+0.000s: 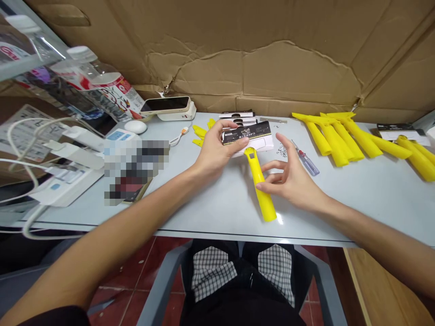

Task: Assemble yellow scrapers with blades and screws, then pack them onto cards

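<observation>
The left hand (pixel 219 149) is pinching a printed black-and-white card sleeve (pixel 261 131) by its left end, thumb lying across the front and the other fingers going behind. Those fingers are closing firmly on the card. Below the sleeve a yellow handle (pixel 263 199) is slanting down toward the front edge of the desk (pixel 204 203), its slotted neck meeting the sleeve's lower border.

The right hand (pixel 295 181) is touching the handle from its right side: the thumb is resting on the shaft, the curled fingers are reaching its edge or passing behind, and the index finger is standing up, well apart from the thumb. Whether this hand is truly gripping, one cannot tell.

The step in hand seems to be seating the sleeve at the head of the handle. The next move is probably calling for a steady left pinch while the right fingers are squaring the handle beneath it.

Beyond the right hand, a screwdriver (pixel 307 160) and small screws (pixel 281 150) are lying loose; more yellow handles (pixel 335 147) are lying toward the desk's back right corner.
</observation>
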